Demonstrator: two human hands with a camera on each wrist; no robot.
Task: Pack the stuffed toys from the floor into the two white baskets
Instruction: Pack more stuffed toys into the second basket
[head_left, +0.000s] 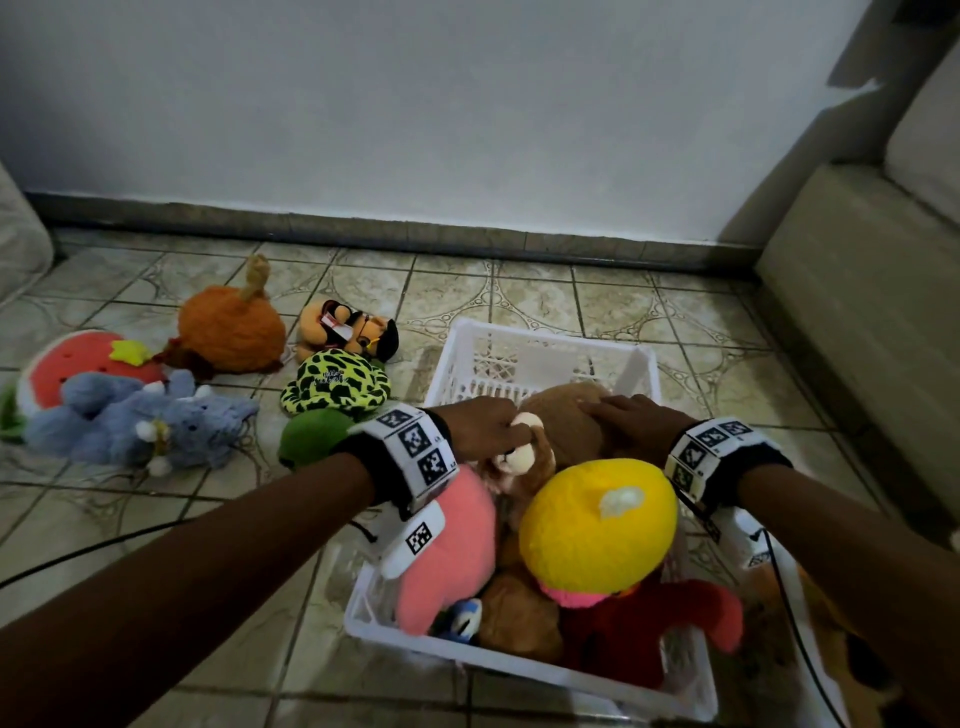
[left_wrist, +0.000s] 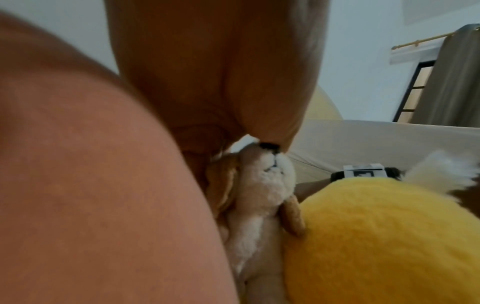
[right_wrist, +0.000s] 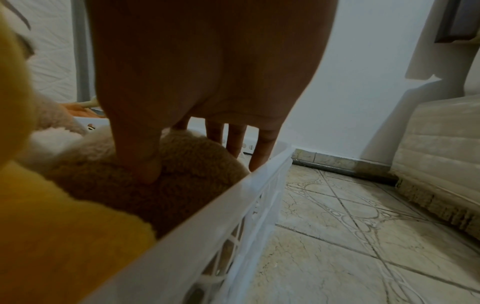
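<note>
- Pressing down now: the left hand (head_left: 480, 426) pinches the head of a small brown-and-cream plush dog (head_left: 522, 457), wedged between a pink plush (head_left: 457, 540) and a round yellow plush (head_left: 597, 525) in the near white plastic lattice basket (head_left: 524, 667).
- Over on the right hand (head_left: 631, 421), the grip is spread, fingers straight, thumb (right_wrist: 145, 164) dug into a tan fuzzy plush (right_wrist: 166, 181) — seemingly tamping it below the rim.
- That basket is heaped; a red plush (head_left: 649, 629) sits at the near right corner, and the toys bulge above the walls, so room there is tight.
- Beyond it, the far white lattice basket (head_left: 540, 345) shows bare walls and plenty of space.
- Waiting on the tiled floor (head_left: 701, 322) at left: an orange furry plush (head_left: 228, 330), a watermelon-slice plush (head_left: 78, 364), a blue-grey plush animal (head_left: 140, 421), a green-and-black spotted plush (head_left: 337, 384) and a small tan plush with dark hair (head_left: 353, 330).
- On the right the basket's side rim has open tile beside it, with a beige sofa (head_left: 872, 291) further over.
</note>
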